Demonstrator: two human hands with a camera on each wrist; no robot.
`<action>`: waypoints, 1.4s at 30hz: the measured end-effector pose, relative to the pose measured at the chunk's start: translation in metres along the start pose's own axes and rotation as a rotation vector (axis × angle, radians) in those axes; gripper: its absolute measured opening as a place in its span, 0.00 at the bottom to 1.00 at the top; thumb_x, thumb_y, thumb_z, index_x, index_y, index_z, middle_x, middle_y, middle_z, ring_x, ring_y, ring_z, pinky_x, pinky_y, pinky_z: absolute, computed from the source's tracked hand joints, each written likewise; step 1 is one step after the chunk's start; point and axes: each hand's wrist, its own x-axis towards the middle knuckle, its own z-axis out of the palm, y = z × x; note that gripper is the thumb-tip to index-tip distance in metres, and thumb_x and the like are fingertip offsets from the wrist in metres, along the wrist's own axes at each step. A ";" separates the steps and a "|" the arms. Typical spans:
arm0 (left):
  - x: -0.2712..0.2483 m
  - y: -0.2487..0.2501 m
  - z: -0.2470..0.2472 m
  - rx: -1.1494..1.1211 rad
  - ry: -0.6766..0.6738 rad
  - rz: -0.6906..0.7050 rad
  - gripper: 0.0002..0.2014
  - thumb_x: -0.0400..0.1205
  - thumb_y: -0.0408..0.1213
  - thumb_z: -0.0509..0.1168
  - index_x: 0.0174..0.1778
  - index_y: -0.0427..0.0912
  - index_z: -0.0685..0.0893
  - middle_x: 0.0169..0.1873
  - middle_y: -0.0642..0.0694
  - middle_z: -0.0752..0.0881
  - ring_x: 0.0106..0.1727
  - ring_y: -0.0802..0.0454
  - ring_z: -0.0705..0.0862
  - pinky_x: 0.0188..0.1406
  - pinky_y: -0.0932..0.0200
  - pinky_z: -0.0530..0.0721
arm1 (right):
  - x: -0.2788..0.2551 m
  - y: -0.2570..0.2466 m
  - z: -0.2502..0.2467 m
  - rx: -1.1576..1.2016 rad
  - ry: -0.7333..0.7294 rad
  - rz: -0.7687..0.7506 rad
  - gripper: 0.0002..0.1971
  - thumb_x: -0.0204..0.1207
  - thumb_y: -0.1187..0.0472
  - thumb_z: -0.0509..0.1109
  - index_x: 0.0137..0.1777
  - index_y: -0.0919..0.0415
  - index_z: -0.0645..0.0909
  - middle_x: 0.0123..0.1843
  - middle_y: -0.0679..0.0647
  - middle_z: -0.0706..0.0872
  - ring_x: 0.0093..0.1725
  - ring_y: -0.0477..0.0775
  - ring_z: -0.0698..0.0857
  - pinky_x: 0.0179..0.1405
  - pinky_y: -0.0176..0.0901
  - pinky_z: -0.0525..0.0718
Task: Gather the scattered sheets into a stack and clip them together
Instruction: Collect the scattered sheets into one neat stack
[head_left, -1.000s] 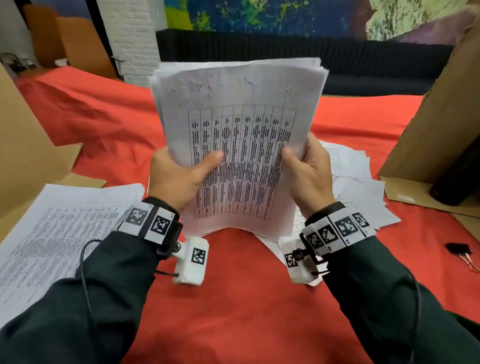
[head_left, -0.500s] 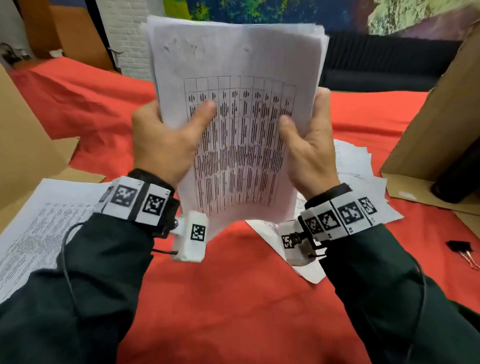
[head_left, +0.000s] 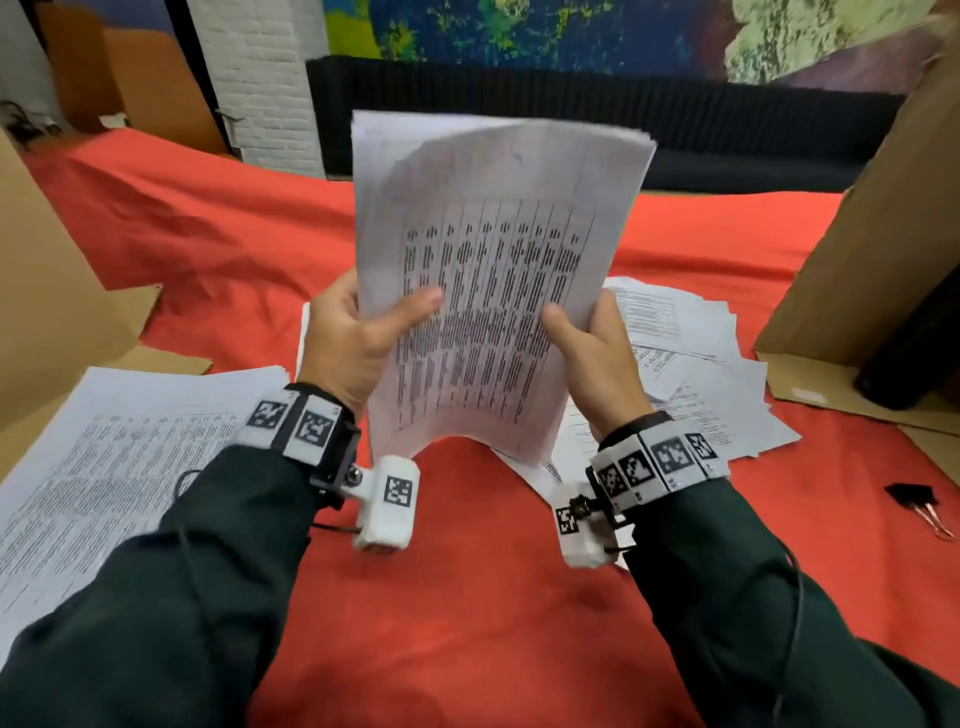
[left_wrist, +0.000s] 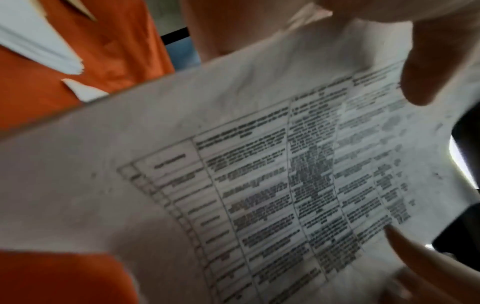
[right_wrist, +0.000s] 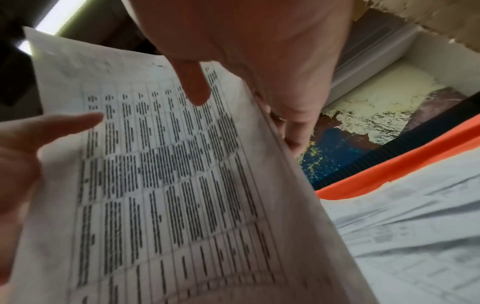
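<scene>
I hold a thick stack of printed sheets (head_left: 493, 249) upright over the red tablecloth, its lower edge close to the cloth. My left hand (head_left: 363, 332) grips the stack's left edge, thumb on the front page. My right hand (head_left: 587, 348) grips the right edge the same way. The left wrist view shows the front page (left_wrist: 272, 174) with a thumb at each side. The right wrist view shows the stack (right_wrist: 168, 185) from its right edge. More loose sheets (head_left: 691, 374) lie scattered behind my right hand. A black binder clip (head_left: 917, 499) rests on the cloth at the far right.
Another pile of printed sheets (head_left: 104, 467) lies at the left on the cloth. Cardboard panels (head_left: 47, 270) stand at the left and at the right (head_left: 872, 249). A dark cylinder (head_left: 919, 353) leans by the right panel.
The stack rose high half a second ago and has now come back down towards the cloth, tilted slightly to the right. Both hands kept their grip on its sides.
</scene>
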 end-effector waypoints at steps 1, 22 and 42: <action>0.003 -0.005 -0.002 0.034 0.009 -0.035 0.14 0.67 0.46 0.83 0.46 0.48 0.93 0.45 0.49 0.95 0.48 0.51 0.93 0.55 0.49 0.90 | 0.001 0.002 0.002 -0.051 0.009 0.006 0.10 0.79 0.55 0.68 0.59 0.51 0.77 0.55 0.46 0.88 0.57 0.52 0.88 0.65 0.63 0.86; 0.016 -0.024 -0.013 0.111 0.082 -0.034 0.15 0.68 0.48 0.84 0.50 0.54 0.94 0.53 0.52 0.95 0.57 0.53 0.93 0.63 0.51 0.88 | 0.013 0.042 0.022 0.031 0.032 0.117 0.14 0.80 0.67 0.69 0.62 0.57 0.71 0.57 0.56 0.88 0.54 0.54 0.89 0.56 0.54 0.89; 0.029 0.010 -0.087 0.552 0.186 -0.121 0.07 0.82 0.42 0.75 0.47 0.42 0.90 0.38 0.51 0.89 0.36 0.59 0.87 0.36 0.65 0.85 | 0.009 -0.008 0.059 -0.023 -0.344 0.214 0.15 0.77 0.72 0.73 0.58 0.58 0.76 0.43 0.55 0.94 0.36 0.55 0.93 0.29 0.51 0.88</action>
